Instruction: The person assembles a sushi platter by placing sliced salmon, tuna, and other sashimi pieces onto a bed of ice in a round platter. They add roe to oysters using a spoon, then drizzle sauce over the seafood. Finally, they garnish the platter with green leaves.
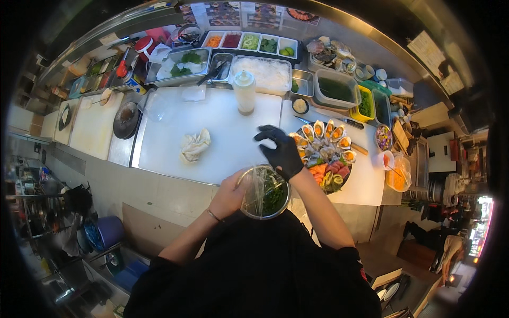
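Observation:
My left hand [229, 196], bare, grips the left side of a round metal bowl [266, 217] close to my body. Chopped green leaves [274, 197] lie inside it, and clear plastic wrap [254, 192] covers its left part. Over the bowl's far right edge is my right hand [281, 155] in a black glove. Its fingers curve apart from the thumb with nothing visible between them. Right of that hand sits a round platter of oysters [319, 129] with orange topping, prawns [323, 149] and sliced raw fish [339, 168].
A crumpled cloth [195, 146] and a squeeze bottle [244, 93] are on the white cutting board [159, 135]. Behind stand a tray of white shreds [260, 74] and several garnish tubs [231, 40]. A knife [347, 121] lies beyond the platter. At right is a yellow tub [365, 104].

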`<move>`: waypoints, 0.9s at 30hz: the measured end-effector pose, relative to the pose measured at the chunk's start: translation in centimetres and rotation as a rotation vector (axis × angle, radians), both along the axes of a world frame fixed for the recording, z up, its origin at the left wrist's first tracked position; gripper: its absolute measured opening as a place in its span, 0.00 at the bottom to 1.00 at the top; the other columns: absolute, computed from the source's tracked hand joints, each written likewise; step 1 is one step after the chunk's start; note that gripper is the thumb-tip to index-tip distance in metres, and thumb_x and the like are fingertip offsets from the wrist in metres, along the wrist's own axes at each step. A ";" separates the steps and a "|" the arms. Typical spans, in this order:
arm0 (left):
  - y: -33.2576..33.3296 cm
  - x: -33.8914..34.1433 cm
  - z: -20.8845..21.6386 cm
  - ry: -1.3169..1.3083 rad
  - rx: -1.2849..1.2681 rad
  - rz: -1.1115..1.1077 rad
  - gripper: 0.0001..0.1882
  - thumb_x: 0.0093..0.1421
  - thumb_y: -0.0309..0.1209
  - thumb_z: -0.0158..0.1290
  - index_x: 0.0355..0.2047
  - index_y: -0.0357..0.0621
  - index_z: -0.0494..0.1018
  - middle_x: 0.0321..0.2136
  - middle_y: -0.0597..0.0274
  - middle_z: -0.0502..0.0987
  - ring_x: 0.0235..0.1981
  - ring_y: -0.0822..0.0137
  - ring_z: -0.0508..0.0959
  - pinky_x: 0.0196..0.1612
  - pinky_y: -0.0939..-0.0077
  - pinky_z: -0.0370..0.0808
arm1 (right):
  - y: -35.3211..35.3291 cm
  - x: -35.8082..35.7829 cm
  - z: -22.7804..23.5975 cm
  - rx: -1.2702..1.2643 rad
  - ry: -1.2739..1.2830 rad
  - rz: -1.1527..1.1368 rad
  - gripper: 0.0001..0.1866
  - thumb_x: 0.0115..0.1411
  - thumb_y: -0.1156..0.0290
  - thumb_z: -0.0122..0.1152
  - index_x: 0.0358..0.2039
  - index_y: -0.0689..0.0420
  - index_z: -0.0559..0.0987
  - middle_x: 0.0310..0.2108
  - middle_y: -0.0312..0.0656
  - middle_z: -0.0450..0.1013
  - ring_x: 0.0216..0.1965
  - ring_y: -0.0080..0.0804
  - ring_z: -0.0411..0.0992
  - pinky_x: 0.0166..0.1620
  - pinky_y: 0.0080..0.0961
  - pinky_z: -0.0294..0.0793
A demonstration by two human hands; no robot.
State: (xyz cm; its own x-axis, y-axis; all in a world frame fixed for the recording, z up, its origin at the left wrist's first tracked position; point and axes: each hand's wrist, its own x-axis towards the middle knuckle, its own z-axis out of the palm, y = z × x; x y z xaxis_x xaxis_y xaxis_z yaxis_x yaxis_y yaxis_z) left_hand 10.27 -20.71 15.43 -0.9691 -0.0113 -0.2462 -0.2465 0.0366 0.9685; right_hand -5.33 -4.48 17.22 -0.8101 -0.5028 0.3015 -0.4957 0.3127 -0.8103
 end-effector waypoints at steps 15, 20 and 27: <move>1.3 2.0 -4.7 -0.026 -0.105 0.104 0.22 0.81 0.40 0.46 0.64 0.35 0.72 0.54 0.48 0.82 0.56 0.62 0.80 0.62 0.66 0.74 | 3.1 12.5 -4.1 0.752 -0.203 0.175 0.10 0.59 0.70 0.67 0.41 0.56 0.83 0.37 0.53 0.83 0.40 0.54 0.84 0.42 0.48 0.83; 2.4 2.2 -9.0 -0.114 0.085 0.119 0.23 0.80 0.38 0.47 0.65 0.35 0.72 0.55 0.52 0.82 0.57 0.65 0.78 0.63 0.68 0.73 | 4.7 12.8 -5.2 0.786 -0.180 0.156 0.06 0.61 0.73 0.64 0.37 0.55 0.86 0.39 0.53 0.84 0.41 0.52 0.85 0.43 0.47 0.84; 4.2 0.9 -14.4 -0.157 0.185 0.099 0.24 0.80 0.40 0.46 0.66 0.35 0.71 0.54 0.49 0.81 0.54 0.61 0.78 0.60 0.67 0.71 | 7.7 10.5 -6.2 0.636 -0.187 -0.070 0.05 0.56 0.72 0.68 0.34 0.55 0.85 0.35 0.50 0.83 0.38 0.51 0.84 0.39 0.45 0.83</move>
State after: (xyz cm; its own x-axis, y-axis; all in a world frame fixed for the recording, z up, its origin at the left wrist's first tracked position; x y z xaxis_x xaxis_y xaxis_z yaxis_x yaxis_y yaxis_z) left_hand 11.15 -16.52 0.99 -0.9152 -0.0453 -0.4004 -0.3880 -0.1693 0.9060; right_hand 5.21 3.17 11.03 -0.8572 -0.4806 -0.1848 -0.3261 0.7845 -0.5275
